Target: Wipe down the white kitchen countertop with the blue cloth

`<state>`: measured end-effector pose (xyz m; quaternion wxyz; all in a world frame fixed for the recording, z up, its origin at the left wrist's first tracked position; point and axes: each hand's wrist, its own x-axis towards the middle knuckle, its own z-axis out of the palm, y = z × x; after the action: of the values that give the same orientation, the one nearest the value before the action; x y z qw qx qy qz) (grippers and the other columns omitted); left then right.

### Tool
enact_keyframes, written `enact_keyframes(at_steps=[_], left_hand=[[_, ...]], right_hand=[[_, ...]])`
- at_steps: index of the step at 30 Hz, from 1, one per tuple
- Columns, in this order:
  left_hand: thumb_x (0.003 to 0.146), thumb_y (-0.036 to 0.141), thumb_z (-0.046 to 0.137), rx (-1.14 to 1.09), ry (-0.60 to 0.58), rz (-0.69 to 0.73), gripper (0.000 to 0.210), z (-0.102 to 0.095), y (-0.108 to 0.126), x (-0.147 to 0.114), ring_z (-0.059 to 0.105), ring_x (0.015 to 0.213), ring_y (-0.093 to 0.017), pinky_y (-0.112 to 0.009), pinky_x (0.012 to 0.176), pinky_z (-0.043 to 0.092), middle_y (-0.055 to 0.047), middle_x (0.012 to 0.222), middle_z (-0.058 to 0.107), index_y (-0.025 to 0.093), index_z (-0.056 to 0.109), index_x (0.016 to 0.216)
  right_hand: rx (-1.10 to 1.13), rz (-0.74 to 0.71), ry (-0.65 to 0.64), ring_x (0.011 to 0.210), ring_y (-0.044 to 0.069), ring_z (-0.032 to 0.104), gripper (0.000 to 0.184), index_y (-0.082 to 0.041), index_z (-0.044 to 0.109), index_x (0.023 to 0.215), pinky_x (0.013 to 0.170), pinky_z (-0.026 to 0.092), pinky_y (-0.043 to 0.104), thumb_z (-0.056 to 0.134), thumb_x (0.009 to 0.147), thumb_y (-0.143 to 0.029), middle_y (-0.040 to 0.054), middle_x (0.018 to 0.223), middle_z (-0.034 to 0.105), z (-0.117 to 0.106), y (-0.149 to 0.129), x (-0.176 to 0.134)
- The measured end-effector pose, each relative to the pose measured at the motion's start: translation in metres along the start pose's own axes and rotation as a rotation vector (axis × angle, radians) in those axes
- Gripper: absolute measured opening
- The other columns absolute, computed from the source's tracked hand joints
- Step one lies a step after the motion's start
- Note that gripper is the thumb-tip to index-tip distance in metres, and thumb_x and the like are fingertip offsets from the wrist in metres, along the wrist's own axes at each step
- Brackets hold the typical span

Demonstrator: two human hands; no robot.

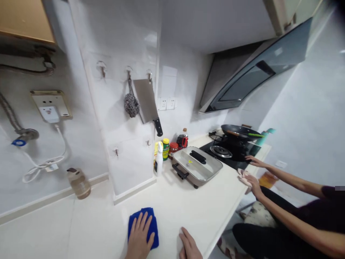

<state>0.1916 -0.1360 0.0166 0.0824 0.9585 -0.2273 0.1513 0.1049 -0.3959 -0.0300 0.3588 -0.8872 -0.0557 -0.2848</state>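
Observation:
A folded blue cloth (152, 225) lies on the white countertop (99, 230). My left hand (140, 235) rests flat on top of it, fingers spread. To the right, near the counter's front edge, my right hand (188, 244) touches the bare surface, with its fingers stretched out and nothing visible in them. Part of that hand is cut off by the bottom of the view. Beyond both hands stands an electric pan (185, 172) with a glass lid and black handles.
Another person's hand (254, 185) holds a pale cloth (243, 177) by the black stove (207, 147), which bears a wok (237, 131). A spray bottle (159, 160) and several jars stand by the wall. A cleaver (145, 100) and steel scrubber (132, 105) hang above; a jug (79, 184) stands left.

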Motion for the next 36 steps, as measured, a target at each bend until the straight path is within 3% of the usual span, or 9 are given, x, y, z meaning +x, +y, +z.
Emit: enact_keyframes(at_steps=[3, 6, 8, 13, 20, 24, 27, 32, 36], left_hand=[[0.096, 0.044, 0.035, 0.02, -0.057, -0.061, 0.054, -0.014, -0.024, -0.033, 0.037, 0.146, -0.025, -0.053, 0.118, 0.037, 0.001, 0.156, 0.041, 0.031, 0.039, 0.149], [0.094, 0.048, 0.035, 0.057, -0.041, -0.105, 0.058, -0.019, -0.044, -0.058, 0.036, 0.146, -0.028, -0.055, 0.117, 0.036, -0.003, 0.154, 0.045, 0.026, 0.043, 0.147], [0.094, 0.047, 0.033, 0.087, 0.015, -0.138, 0.059, -0.02, -0.046, -0.068, 0.035, 0.146, -0.029, -0.055, 0.117, 0.035, -0.005, 0.154, 0.046, 0.023, 0.044, 0.147], [0.096, 0.04, 0.024, 0.145, 0.177, -0.243, 0.061, -0.023, -0.005, -0.064, 0.035, 0.145, -0.033, -0.058, 0.117, 0.029, -0.016, 0.152, 0.047, 0.012, 0.049, 0.144], [0.097, 0.035, 0.034, 0.107, 0.148, -0.074, 0.057, -0.013, 0.053, -0.037, 0.033, 0.146, -0.033, -0.058, 0.116, 0.029, -0.015, 0.153, 0.046, 0.015, 0.036, 0.151], [0.097, 0.031, 0.038, 0.131, 0.105, 0.029, 0.058, -0.011, 0.075, -0.028, 0.032, 0.146, -0.032, -0.057, 0.116, 0.032, -0.013, 0.154, 0.045, 0.016, 0.033, 0.152], [0.095, 0.029, 0.042, 0.155, 0.081, 0.128, 0.06, -0.011, 0.093, -0.021, 0.029, 0.148, -0.03, -0.054, 0.116, 0.033, -0.009, 0.157, 0.042, 0.019, 0.031, 0.153], [0.094, 0.034, 0.045, 0.129, 0.065, 0.153, 0.064, -0.007, 0.109, -0.015, 0.028, 0.149, -0.029, -0.052, 0.117, 0.033, -0.004, 0.161, 0.035, 0.024, 0.026, 0.155], [0.092, 0.038, 0.047, 0.089, 0.058, 0.181, 0.068, 0.002, 0.097, -0.024, 0.031, 0.148, -0.029, -0.051, 0.115, 0.035, -0.002, 0.161, 0.032, 0.029, 0.023, 0.156]], right_hand=[[0.283, 0.252, 0.019, 0.122, 0.024, 0.061, 0.031, -0.022, 0.071, 0.111, 0.105, 0.052, 0.036, 0.054, 0.088, -0.032, 0.0099, 0.131, 0.065, -0.018, -0.013, -0.003], [0.437, 0.552, 0.195, 0.1, 0.022, 0.07, 0.035, -0.021, 0.068, 0.111, 0.091, 0.059, 0.033, 0.049, 0.09, -0.042, 0.0083, 0.105, 0.074, -0.047, -0.003, -0.023], [0.439, 0.716, 0.331, 0.092, 0.023, 0.071, 0.041, -0.02, 0.063, 0.112, 0.079, 0.061, 0.034, 0.047, 0.088, -0.049, 0.0094, 0.103, 0.073, -0.069, 0.018, -0.049], [0.527, 1.286, 0.555, 0.067, 0.025, 0.07, 0.064, -0.018, 0.057, 0.091, 0.06, 0.059, 0.038, 0.067, 0.05, -0.065, 0.0081, 0.086, 0.07, -0.099, 0.08, -0.116], [0.522, 1.453, 0.486, 0.053, 0.022, 0.065, 0.056, -0.019, 0.054, 0.083, 0.053, 0.055, 0.038, 0.063, 0.045, -0.059, 0.0038, 0.068, 0.065, -0.082, 0.106, -0.152], [0.525, 1.388, 0.431, 0.059, 0.023, 0.067, 0.057, -0.018, 0.057, 0.091, 0.059, 0.057, 0.039, 0.059, 0.051, -0.059, 0.008, 0.079, 0.07, -0.074, 0.098, -0.15], [0.428, 1.276, 0.429, 0.066, 0.021, 0.067, 0.054, -0.017, 0.06, 0.098, 0.067, 0.057, 0.036, 0.057, 0.061, -0.057, 0.0088, 0.087, 0.071, -0.081, 0.08, -0.128], [0.237, 0.687, 0.338, 0.075, 0.018, 0.068, 0.038, -0.02, 0.063, 0.109, 0.068, 0.056, 0.027, 0.049, 0.085, -0.046, 0.0072, 0.094, 0.073, -0.087, 0.023, -0.059], [0.261, 0.249, 0.078, 0.08, 0.016, 0.07, 0.028, -0.022, 0.068, 0.103, 0.075, 0.058, 0.023, 0.044, 0.093, -0.033, 0.0046, 0.09, 0.073, -0.056, -0.028, -0.016]])
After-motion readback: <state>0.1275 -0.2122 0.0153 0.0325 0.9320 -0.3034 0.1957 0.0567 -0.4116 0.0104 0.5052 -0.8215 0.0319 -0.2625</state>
